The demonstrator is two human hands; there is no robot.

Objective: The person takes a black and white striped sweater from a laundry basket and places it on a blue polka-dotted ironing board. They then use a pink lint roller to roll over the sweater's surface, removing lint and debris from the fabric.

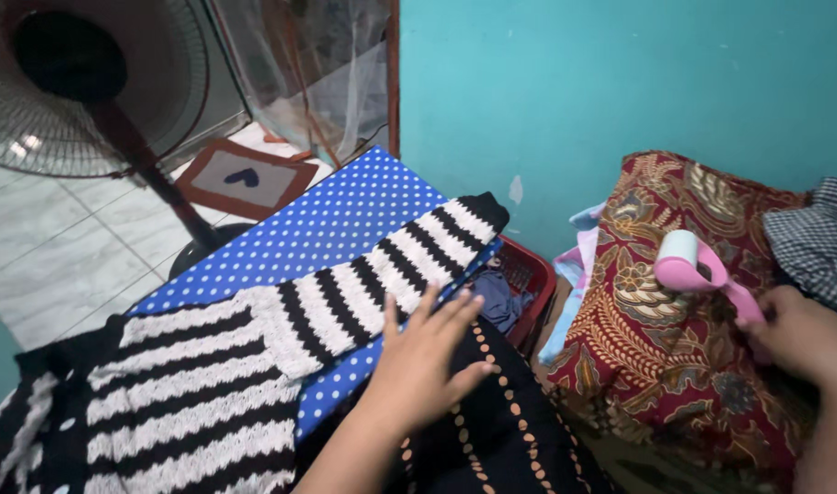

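Observation:
My left hand (425, 361) is flat with fingers spread, resting on a black cloth with orange dots (505, 425) beside a black-and-white striped knit garment (281, 338). The striped garment lies across a blue board with white polka dots (345, 215). My right hand (803, 343) grips the handle of a pink lint roller (697, 265), whose white roll points left above a red-brown batik cloth (675, 338).
A red basket (533, 274) with blue clothes sits between the board and the batik pile. A standing fan (80, 87) is at the far left over white floor tiles. A checked cloth (816, 233) lies at right. A teal wall (620, 82) is behind.

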